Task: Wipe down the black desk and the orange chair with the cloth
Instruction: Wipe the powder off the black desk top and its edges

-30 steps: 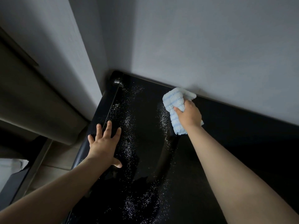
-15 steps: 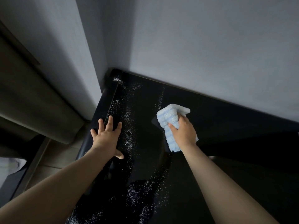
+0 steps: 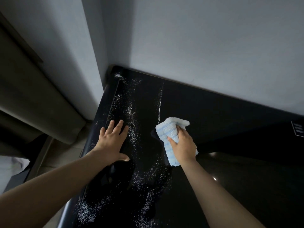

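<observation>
Cloth point(image 3: 171, 137) in right hand point(image 3: 184, 145) on speckled black desk point(image 3: 213, 116), wall point(image 3: 213, 46) behind.

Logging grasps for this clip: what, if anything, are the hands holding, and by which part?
The right hand grips the bunched blue cloth around its middle. The left hand holds nothing, flat on the black desk.

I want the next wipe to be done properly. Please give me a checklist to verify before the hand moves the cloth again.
1. Cloth firmly held: ok, the right hand grips it.
2. Cloth on the black desk: ok, it appears to rest on the surface.
3. White specks removed: not ok, many lie left of the cloth and toward the near edge.
4. Left hand out of the dirty area: not ok, it lies flat among the specks.
5. Orange chair wiped: cannot tell, it is not in view.
</observation>
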Tool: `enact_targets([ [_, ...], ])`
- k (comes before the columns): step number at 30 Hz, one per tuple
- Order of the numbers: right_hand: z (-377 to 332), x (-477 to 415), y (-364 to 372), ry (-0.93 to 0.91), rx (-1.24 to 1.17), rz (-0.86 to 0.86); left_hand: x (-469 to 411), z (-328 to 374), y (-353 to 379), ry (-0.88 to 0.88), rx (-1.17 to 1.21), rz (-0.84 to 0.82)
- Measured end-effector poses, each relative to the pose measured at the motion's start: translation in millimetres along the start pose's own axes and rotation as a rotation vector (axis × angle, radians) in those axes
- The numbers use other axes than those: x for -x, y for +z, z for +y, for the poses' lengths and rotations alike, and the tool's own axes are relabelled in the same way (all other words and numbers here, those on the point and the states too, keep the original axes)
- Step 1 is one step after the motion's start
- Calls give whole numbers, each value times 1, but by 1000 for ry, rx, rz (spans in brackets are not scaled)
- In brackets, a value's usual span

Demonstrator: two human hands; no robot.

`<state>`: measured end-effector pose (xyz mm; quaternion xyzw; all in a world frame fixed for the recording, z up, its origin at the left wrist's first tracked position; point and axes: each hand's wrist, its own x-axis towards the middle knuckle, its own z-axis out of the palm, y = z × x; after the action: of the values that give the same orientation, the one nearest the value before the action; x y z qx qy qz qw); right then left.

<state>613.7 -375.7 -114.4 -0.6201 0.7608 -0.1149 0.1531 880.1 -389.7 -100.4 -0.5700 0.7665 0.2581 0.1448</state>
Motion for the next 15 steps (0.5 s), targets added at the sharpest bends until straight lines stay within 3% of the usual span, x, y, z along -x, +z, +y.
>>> enact_targets([
  [15, 1, 81, 7, 63, 7, -29, 90, -8, 54, -1, -83, -143],
])
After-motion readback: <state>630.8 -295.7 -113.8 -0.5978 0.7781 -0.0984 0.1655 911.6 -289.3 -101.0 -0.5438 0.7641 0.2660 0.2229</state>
